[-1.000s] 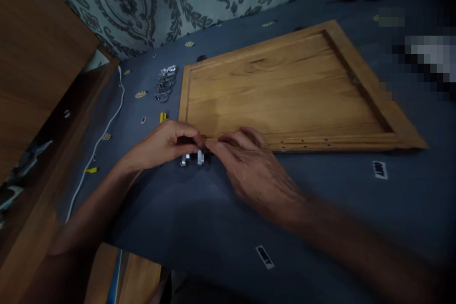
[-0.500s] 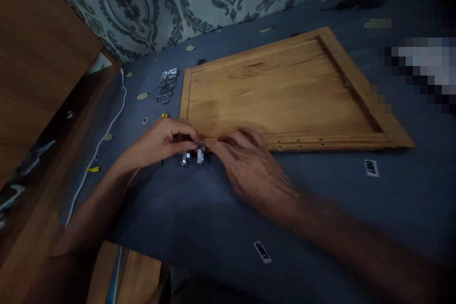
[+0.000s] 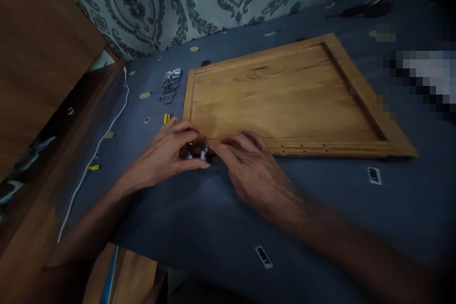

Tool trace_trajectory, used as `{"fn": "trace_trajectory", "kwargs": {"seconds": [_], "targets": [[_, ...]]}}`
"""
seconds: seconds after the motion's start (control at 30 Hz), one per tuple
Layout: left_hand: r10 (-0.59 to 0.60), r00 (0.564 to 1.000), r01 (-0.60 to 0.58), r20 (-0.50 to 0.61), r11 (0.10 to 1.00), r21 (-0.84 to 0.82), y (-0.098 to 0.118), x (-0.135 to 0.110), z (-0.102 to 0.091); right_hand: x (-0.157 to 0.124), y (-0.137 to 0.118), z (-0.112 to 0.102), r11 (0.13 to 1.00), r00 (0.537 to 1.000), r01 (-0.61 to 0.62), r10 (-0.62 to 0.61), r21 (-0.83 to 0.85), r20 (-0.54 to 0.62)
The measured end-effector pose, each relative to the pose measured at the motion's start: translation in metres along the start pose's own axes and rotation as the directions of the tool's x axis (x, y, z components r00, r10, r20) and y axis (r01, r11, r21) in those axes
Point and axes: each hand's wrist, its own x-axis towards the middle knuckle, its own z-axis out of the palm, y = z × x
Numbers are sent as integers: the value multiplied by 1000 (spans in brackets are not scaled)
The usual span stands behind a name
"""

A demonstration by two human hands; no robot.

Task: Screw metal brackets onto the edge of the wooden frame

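Note:
A small shiny metal latch [image 3: 203, 152] sits at the front left edge of the wooden panel [image 3: 249, 99]. My left hand [image 3: 171, 152] curls around it, fingers over the panel's edge and thumb below the metal. From the other side, my right hand [image 3: 252, 166] presses its index fingertip against the latch; its thumb is hidden and the other fingers bend over the panel's front strip. Small dark holes show in that strip to the right. Beyond the panel's left side lie several loose metal latch parts [image 3: 170, 85], some with wire loops.
A dark blue patterned cloth [image 3: 302, 218] covers the surface under the panel. A white cord [image 3: 101, 138] runs along the left, near a yellow piece [image 3: 93, 167]. Another yellow piece [image 3: 167, 118] lies beside my left hand. Dark-handled scissors [image 3: 374, 8] rest at the far right.
My left hand has shifted from a fingertip pinch to a wider hold, its thumb now lower, below the latch. My right hand stays at the latch. The view has shifted slightly.

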Motion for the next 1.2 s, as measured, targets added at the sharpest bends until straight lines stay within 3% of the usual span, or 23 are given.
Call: {"fn": "trace_trajectory", "kwargs": {"seconds": [0.87,1.0,1.2], "targets": [[34,999,-35,-4,992,-118,-7,7,6,0,5,-6,997,997,79,-79,-10,4],[19,1000,-21,-14,991,-131,-8,6,7,0,4,-5,990,992,124,-125,-61,-22],[-3,1000,4,12,995,-105,-5,7,7,0,2,-6,981,993,113,-107,-158,45]]}}
